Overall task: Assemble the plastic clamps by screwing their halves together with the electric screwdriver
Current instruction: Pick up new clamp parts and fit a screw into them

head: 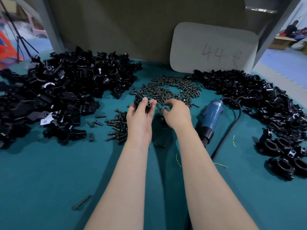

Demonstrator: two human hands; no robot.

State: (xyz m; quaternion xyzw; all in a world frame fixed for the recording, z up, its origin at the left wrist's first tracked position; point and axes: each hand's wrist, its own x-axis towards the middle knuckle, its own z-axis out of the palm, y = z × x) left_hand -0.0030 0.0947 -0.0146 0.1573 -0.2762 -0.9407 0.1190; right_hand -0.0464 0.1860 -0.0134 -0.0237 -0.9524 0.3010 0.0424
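Left hand (pixel 141 113) grips a black clamp (pixel 139 100) at the near edge of the screw pile (pixel 166 88). Right hand (pixel 176 113) curls over the screws; I can't tell if it pinches one. The electric screwdriver (pixel 211 117) lies just right.

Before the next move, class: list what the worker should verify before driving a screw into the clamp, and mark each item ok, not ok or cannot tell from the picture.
1. Clamp in hand: ok. The left hand grips a black clamp piece.
2. Both halves mated: cannot tell. The fingers hide most of the piece.
3. Screw picked: cannot tell. The right hand curls over the screw pile, but no pinched screw shows clearly.
4. Electric screwdriver ready: not ok. It lies unheld, just right of the right hand.
5. Spare halves at hand: ok. The pile of clamp halves lies to the left.
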